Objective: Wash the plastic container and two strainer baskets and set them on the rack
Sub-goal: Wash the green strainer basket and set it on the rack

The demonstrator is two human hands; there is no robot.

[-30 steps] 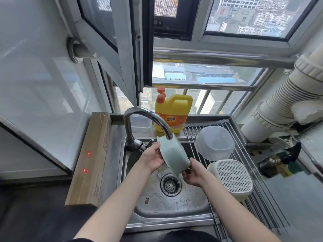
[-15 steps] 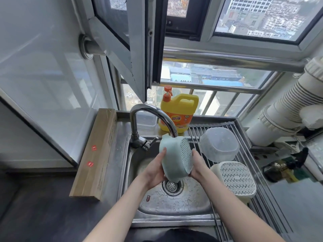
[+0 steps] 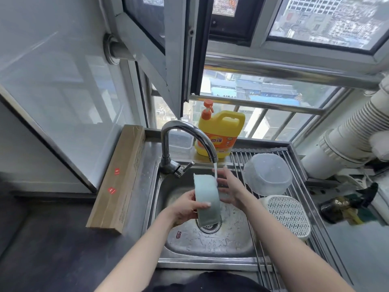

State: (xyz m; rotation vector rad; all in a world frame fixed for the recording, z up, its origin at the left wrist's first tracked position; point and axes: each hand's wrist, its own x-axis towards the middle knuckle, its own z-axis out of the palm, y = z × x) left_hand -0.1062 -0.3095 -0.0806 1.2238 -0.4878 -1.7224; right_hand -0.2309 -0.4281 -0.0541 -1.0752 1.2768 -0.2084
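Over the sink (image 3: 210,247), the left hand (image 3: 185,207) grips a green strainer basket (image 3: 206,199) held on edge, long axis running faucet (image 3: 185,135) to drain (image 3: 210,226); the right hand (image 3: 229,186), fingers spread, touches its far side under the running water (image 3: 215,171).

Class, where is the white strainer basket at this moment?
In the head view, the white strainer basket sits upside down on the rack, right of the sink, just in front of the clear plastic container.

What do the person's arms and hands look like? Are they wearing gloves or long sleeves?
No gloves and no long sleeves. The left hand and right hand are bare, and both forearms are bare right to the picture's bottom edge. No watch, ring or bracelet shows. Dark clothing shows at the bottom edge.
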